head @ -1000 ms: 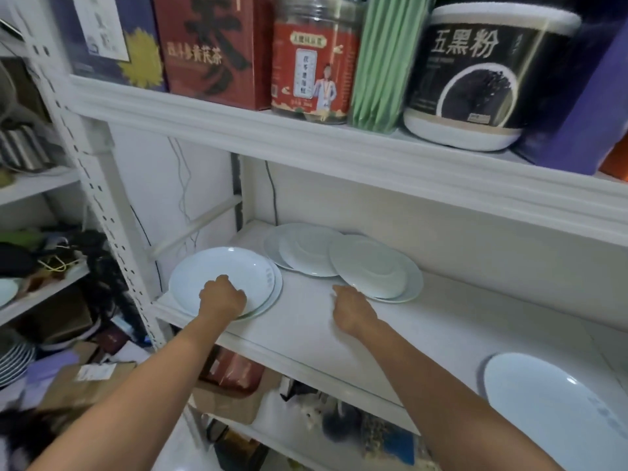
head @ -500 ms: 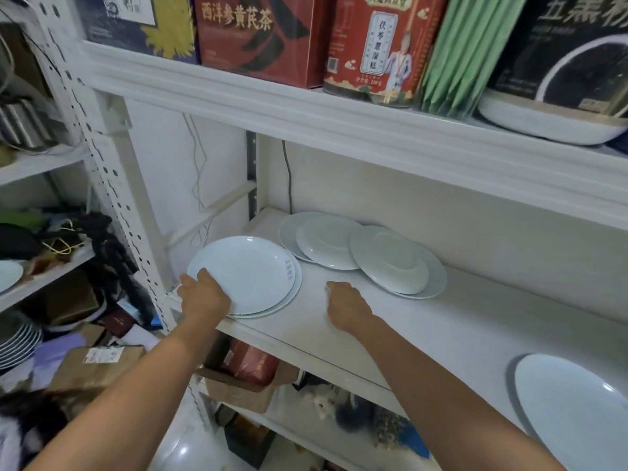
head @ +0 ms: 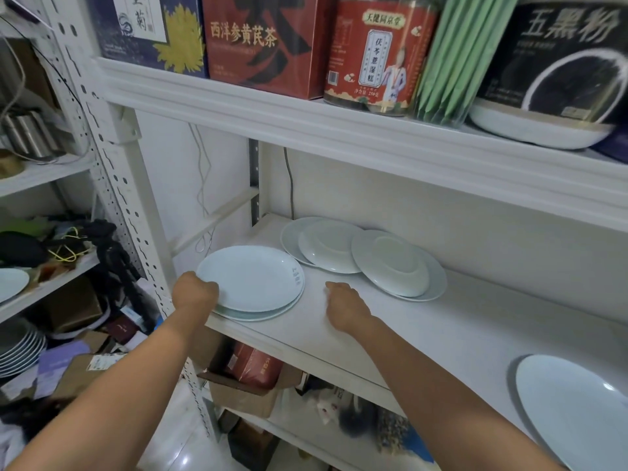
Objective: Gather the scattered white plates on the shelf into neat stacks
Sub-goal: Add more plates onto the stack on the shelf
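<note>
Two white plates (head: 253,278) lie stacked at the left front of the white shelf (head: 424,328), the top one shifted slightly off the lower one. My left hand (head: 194,294) grips the left rim of the top plate. My right hand (head: 343,304) rests on the bare shelf just right of this stack, fingers loosely bent, holding nothing. Behind it several white plates lie overlapping, some upside down: one group at the back left (head: 326,246), another to its right (head: 394,265). A larger white plate (head: 574,413) sits alone at the right front.
The upper shelf board (head: 339,130) hangs low overhead, carrying boxes and jars (head: 377,59). A perforated steel post (head: 112,158) stands just left of my left hand. More plates (head: 17,348) and clutter fill the racks to the left and below.
My left hand slid from the top of the front plate to its left rim and took hold of it. My right hand stayed on the shelf. The view moved closer.
</note>
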